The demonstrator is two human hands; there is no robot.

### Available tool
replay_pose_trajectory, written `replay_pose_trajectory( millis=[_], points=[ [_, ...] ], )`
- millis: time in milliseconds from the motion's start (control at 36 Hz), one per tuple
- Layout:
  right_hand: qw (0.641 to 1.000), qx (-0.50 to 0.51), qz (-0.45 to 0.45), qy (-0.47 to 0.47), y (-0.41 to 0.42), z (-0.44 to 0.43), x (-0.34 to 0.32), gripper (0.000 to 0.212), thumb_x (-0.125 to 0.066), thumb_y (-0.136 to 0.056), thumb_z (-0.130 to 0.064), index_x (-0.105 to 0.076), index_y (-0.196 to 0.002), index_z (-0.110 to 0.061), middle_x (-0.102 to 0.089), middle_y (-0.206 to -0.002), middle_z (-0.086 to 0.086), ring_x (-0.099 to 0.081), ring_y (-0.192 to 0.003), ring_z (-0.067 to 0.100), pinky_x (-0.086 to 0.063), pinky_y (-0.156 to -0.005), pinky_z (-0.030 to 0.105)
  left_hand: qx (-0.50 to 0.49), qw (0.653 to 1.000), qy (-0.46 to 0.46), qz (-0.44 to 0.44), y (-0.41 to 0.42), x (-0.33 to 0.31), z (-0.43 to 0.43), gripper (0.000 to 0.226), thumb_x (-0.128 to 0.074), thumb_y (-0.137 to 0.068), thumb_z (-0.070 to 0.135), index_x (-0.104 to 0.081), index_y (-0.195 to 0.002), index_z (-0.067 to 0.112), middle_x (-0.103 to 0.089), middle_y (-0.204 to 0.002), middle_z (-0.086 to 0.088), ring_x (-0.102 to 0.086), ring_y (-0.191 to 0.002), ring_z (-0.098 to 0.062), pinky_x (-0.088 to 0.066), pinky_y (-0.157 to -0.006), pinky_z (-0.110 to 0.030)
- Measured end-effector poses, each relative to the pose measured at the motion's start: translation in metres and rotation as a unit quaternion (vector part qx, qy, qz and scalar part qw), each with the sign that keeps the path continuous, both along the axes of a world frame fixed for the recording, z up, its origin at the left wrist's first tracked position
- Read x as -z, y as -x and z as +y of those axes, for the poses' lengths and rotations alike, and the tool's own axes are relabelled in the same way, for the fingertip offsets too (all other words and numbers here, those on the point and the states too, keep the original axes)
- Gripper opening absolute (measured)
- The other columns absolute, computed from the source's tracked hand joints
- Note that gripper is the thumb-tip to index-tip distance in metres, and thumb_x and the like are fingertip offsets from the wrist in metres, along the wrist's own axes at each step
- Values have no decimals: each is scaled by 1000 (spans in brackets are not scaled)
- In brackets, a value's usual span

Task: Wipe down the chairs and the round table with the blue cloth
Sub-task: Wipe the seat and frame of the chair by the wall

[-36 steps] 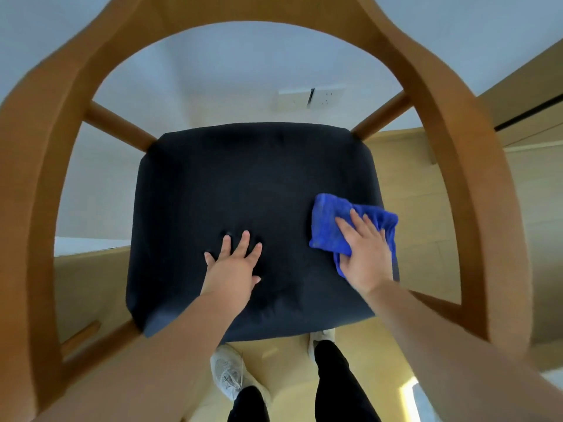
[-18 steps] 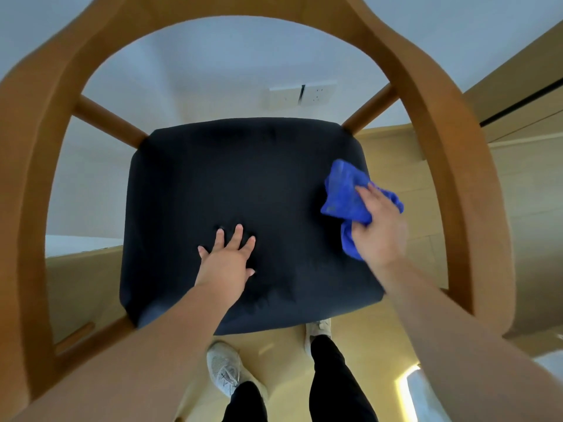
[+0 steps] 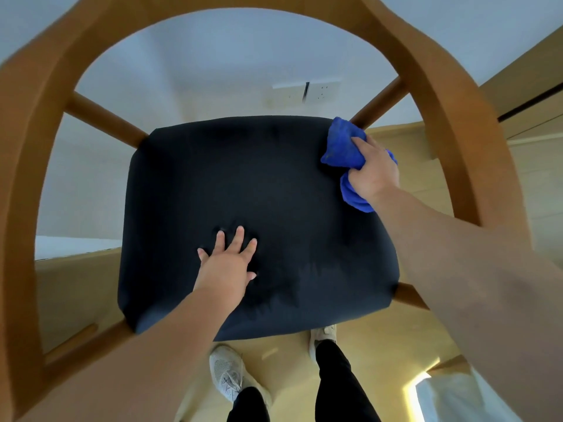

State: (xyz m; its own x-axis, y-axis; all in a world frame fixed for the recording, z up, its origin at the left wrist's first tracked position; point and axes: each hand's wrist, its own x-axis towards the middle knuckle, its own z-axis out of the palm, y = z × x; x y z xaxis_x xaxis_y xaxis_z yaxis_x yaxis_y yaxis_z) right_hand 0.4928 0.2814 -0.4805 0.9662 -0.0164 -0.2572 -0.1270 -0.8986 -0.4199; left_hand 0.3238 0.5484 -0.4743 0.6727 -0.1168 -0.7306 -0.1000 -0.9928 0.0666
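A wooden chair (image 3: 457, 123) with a curved backrest and a dark navy seat cushion (image 3: 243, 184) fills the view from above. My right hand (image 3: 373, 170) grips the bunched blue cloth (image 3: 341, 144) and presses it on the cushion's far right corner, beside a wooden spindle. My left hand (image 3: 227, 266) lies flat on the cushion's near middle, fingers spread, holding nothing. The round table is not in view.
The backrest rail arches around both arms. Light wooden floor (image 3: 304, 370) lies below, with my white shoes (image 3: 227, 373) and dark trouser legs under the seat's near edge. A white wall with sockets (image 3: 307, 91) is behind the chair.
My right hand has slid the blue cloth along the cushion's right edge from the near-right part to the far right corner. The left hand has stayed pressed on the seat.
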Motion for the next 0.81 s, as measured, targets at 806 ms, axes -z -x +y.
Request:
replay_pose_trajectory(
  millis=[806],
  points=[
    [994,53,43,81,186,7,2,65,-62,-83,-16,-43,-144,-25,-32,-155,8,-21,-143,42,-23,-112,59,-26,1000,7,0,-5,3,1,67,-45,-97,38,-5,-150,31,13,-158,3,9,-144,-33,-16,-110,-62]
  ],
)
